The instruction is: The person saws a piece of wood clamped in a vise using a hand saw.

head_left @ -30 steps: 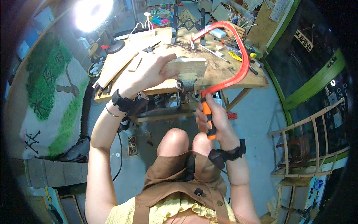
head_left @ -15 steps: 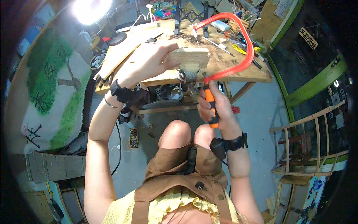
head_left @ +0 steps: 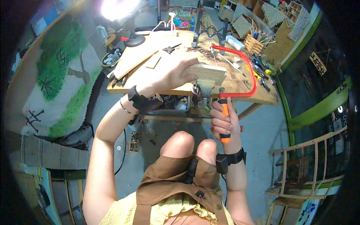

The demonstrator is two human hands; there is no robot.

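Observation:
My right hand (head_left: 225, 119) is closed round the orange and black handle of a coping saw (head_left: 252, 65) with a deep red U-shaped frame. The handle points down toward my knees, and the frame bows out to the right over the table. At the left end of a pale wooden board (head_left: 212, 70), my left hand (head_left: 174, 77) grips with thumb and fingers. The board is at the table's front edge, just above a grey bench vise (head_left: 205, 88). Whether the vise jaws hold it, I cannot tell. The thin saw blade is hardly visible beside the board's right end.
On the wooden table (head_left: 176, 48) lie planks (head_left: 135, 64), pliers (head_left: 170, 48) and several hand tools (head_left: 262, 71) at the right. A lamp (head_left: 120, 7) shines at the back left. Below are a plastic bin (head_left: 183, 105) and a small parts box (head_left: 134, 141). A wooden rack (head_left: 307, 150) stands right.
The view has shifted, moving the table right and lower in the picture. The saw has come down toward me, and its red frame looks flatter. Both hands keep their grips.

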